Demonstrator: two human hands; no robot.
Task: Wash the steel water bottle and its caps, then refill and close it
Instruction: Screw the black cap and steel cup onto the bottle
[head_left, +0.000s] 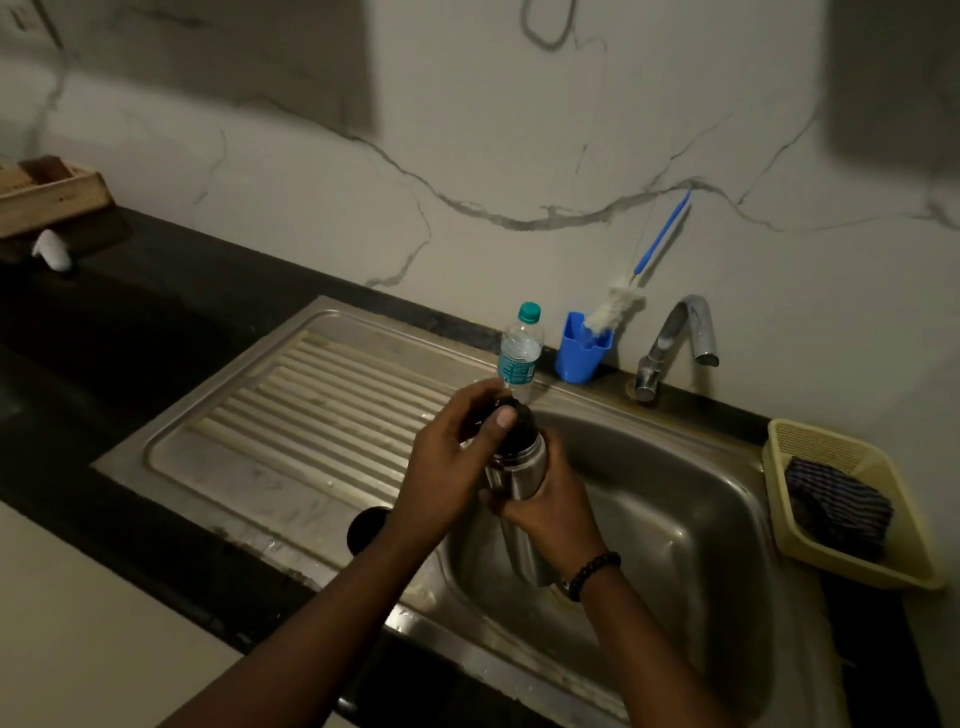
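Observation:
The steel water bottle (519, 473) is held tilted above the left edge of the sink basin (675, 509). My right hand (556, 509) grips its body from the right side. My left hand (447, 462) wraps its fingers and thumb round the black cap (522, 428) sitting on the bottle's mouth. Another black round cap (363, 527) lies on the drainboard, partly hidden behind my left forearm.
A clear plastic bottle (519, 351) with a teal lid stands behind the hands. A blue cup (579, 351) holds a bottle brush (623, 301). The tap (675, 343) stands at the basin's back. A yellow basket (883, 566) with a striped cloth sits right. A wooden box (52, 195) is far left.

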